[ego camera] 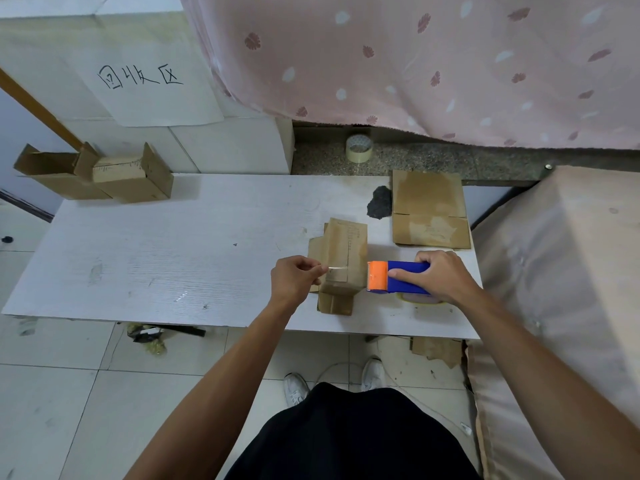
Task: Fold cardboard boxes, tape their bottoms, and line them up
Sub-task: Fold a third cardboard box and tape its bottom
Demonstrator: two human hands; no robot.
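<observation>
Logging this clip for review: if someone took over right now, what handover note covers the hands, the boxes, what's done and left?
Left hand pinches the free tape end over the box on the table.
Right hand grips the tape dispenser beside that box.
Done: two folded boxes stand at the far left.
Left: finish this strip, line the box up, then fold the flat cardboard lying at the right.

Folded box (pixel 343 251), flat cardboard (pixel 429 209) on table (pixel 156 258)
</observation>
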